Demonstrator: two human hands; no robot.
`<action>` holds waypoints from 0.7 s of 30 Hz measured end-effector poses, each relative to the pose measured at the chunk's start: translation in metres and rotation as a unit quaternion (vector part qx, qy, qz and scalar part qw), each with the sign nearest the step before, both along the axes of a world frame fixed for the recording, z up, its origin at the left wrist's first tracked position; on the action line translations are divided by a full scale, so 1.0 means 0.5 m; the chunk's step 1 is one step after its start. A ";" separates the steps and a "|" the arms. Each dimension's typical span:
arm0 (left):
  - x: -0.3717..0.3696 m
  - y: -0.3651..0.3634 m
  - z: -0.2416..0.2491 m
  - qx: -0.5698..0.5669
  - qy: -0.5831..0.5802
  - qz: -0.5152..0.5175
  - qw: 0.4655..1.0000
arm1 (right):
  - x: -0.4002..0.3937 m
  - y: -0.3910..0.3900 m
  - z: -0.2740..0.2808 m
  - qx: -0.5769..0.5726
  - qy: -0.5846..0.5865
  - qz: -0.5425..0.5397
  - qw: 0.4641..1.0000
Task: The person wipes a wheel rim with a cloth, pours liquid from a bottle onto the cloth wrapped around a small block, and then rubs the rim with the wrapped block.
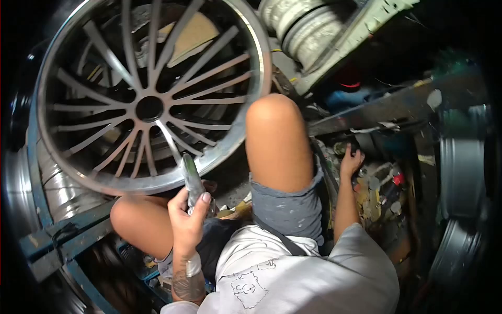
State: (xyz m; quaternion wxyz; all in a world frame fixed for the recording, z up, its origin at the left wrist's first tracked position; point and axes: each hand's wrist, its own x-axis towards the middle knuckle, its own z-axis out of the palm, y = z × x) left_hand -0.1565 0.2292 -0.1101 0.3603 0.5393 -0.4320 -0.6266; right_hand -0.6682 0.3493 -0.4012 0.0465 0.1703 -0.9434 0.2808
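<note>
My left hand (192, 215) is closed around a silver handheld tool (193, 180), its long, rounded greenish-grey end pointing up over the near rim of a wheel. That large multi-spoke alloy wheel rim (149, 86) lies tilted face up in front of my knees, bare metal showing on its spokes and lip. Off to the right, my right hand (352, 159) reaches down with its fingers apart over a cluttered heap. Right at its fingertips is a small round greenish object (340, 148). Several small discs and scraps (374, 183) lie just below that hand.
A blue metal frame (57, 238) runs along the left side. More wheel rims stand around: a dusty one (306, 31) at the top and a silver one (463, 178) at the right edge. A dirty metal beam (387, 102) crosses beyond my right hand.
</note>
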 end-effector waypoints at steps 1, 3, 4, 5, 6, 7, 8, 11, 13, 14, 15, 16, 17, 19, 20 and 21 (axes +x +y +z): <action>-0.015 0.011 -0.007 0.031 0.035 -0.011 0.999 | 0.001 0.014 0.006 -0.098 0.108 0.064 0.987; -0.032 0.028 -0.029 0.066 0.057 -0.047 0.995 | 0.024 0.021 0.070 -0.197 0.105 0.107 0.969; -0.039 0.033 -0.036 0.080 0.065 -0.060 0.993 | 0.027 0.028 0.089 -0.225 0.059 0.116 0.966; -0.045 0.037 -0.040 0.083 0.066 -0.070 0.992 | 0.036 0.027 0.105 -0.254 0.009 0.127 0.959; -0.049 0.041 -0.041 0.085 0.065 -0.078 0.991 | 0.055 0.020 0.128 -0.280 -0.043 0.123 0.951; -0.052 0.046 -0.040 0.087 0.061 -0.082 0.991 | 0.071 0.015 0.131 -0.272 -0.049 0.125 0.953; -0.052 0.047 -0.035 0.083 0.078 -0.086 0.990 | 0.082 0.011 0.127 -0.265 -0.055 0.129 0.954; -0.059 0.055 -0.044 0.115 0.093 -0.029 0.989 | 0.103 0.015 0.075 -0.229 -0.094 0.131 0.960; -0.051 0.053 -0.053 0.113 0.100 -0.009 0.988 | 0.114 0.012 0.029 -0.255 -0.068 0.090 0.960; -0.047 0.053 -0.057 0.112 0.103 0.005 0.988 | 0.108 0.007 0.017 -0.249 -0.062 0.093 0.962; -0.047 0.053 -0.057 0.110 0.100 0.012 0.989 | 0.108 -0.003 0.021 -0.241 -0.060 0.098 0.964; -0.051 0.048 -0.056 0.107 0.096 0.021 0.989 | 0.113 -0.018 0.022 -0.235 -0.059 0.105 0.964; -0.049 0.045 -0.055 0.103 0.090 0.032 0.990 | 0.123 -0.021 0.029 -0.187 -0.097 0.087 0.974; -0.041 0.044 -0.067 0.105 0.131 0.027 0.985 | 0.112 -0.023 0.004 -0.171 -0.092 0.105 0.975; -0.044 0.047 -0.078 0.090 0.126 0.031 0.987 | 0.112 -0.026 0.013 -0.184 -0.101 0.095 0.973; -0.046 0.049 -0.087 0.077 0.123 0.035 0.989 | 0.103 -0.018 0.011 -0.124 -0.108 0.082 0.983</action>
